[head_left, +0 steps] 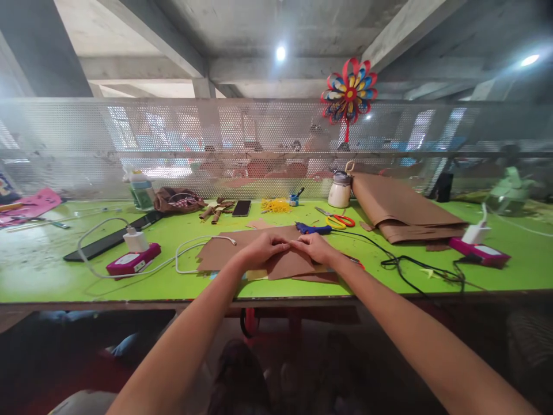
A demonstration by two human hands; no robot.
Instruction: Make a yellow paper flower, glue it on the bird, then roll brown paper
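Observation:
Both hands meet over a piece of brown kraft paper near the table's front edge. My left hand pinches the paper's upper edge between thumb and fingers. Right beside it, my right hand grips the same edge, fingertips nearly touching the left ones. Beneath lie more brown paper sheets, flat on the green table. A blue glue gun rests just behind my right hand. The end of a white charging cable lies over the sheets, left of my left hand.
Scissors, yellow paper strips, a phone and a white bottle stand or lie behind. Folded brown paper sits at the right. A black cord tangles toward a purple power strip; another power strip is left.

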